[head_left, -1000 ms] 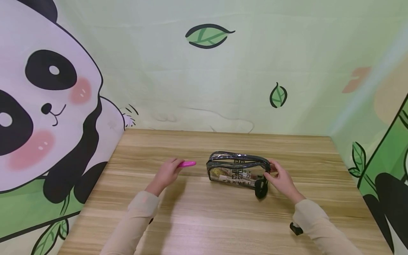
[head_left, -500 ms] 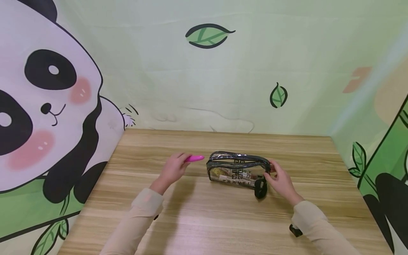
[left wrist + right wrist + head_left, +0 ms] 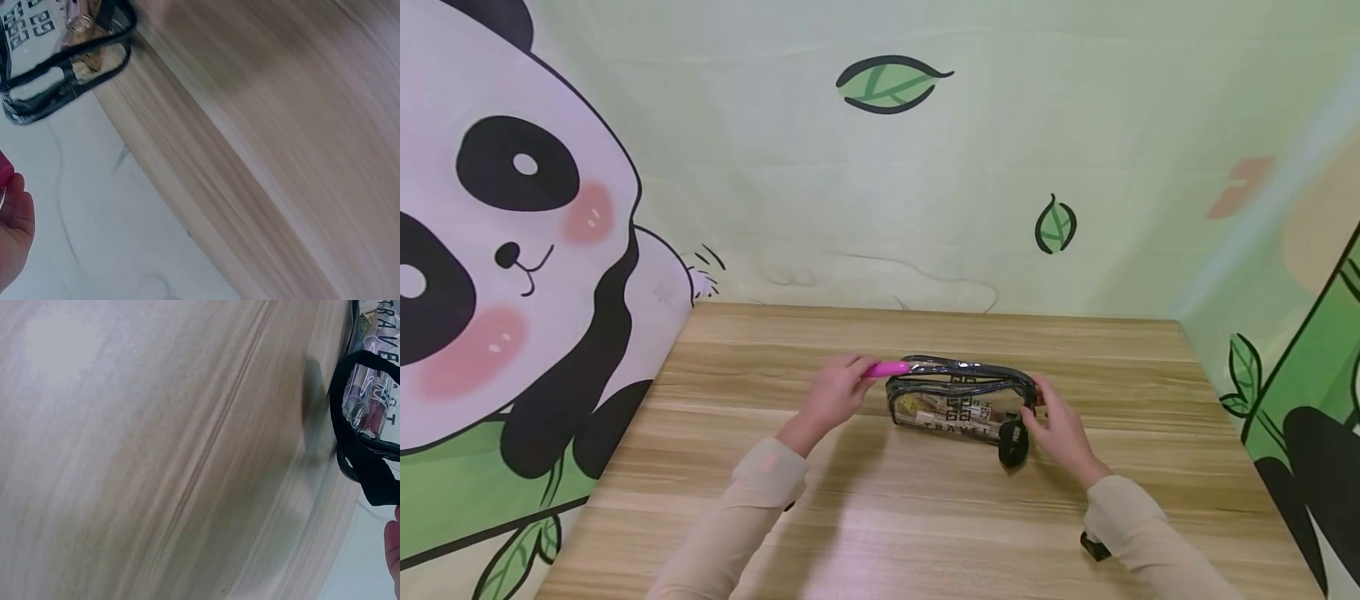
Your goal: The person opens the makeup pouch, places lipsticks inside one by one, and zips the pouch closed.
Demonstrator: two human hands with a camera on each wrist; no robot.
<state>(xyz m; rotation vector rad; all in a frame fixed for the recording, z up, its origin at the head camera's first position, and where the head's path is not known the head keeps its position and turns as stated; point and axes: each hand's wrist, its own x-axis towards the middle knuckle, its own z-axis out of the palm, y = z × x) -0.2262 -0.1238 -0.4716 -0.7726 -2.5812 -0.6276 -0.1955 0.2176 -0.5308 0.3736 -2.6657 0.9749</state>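
A clear pouch (image 3: 925, 417) with black trim and the word TRAVEL stands on the wooden table (image 3: 962, 533). Mixed small items show through its wall, too blurred to name. At the pouch's right end, my right hand (image 3: 1063, 433) pinches the edge by the black loop strap (image 3: 1013, 443). My left hand (image 3: 838, 392) holds a bright pink pen-shaped stick (image 3: 889, 368) between fingers and thumb. The stick's tip overlaps the left end of the pouch's top; whether they touch, I cannot tell. In the left wrist view, the hand shows only at the left edge.
Behind the table hangs a pale green backdrop (image 3: 970, 167) with a panda and leaf print. The table's back edge lies a short way behind the pouch. A small black object (image 3: 1095, 546) shows by the right sleeve.
My left hand has moved right and slightly away from me, bringing the pink stick from left of the pouch to its top left end. The right hand and pouch have barely moved.
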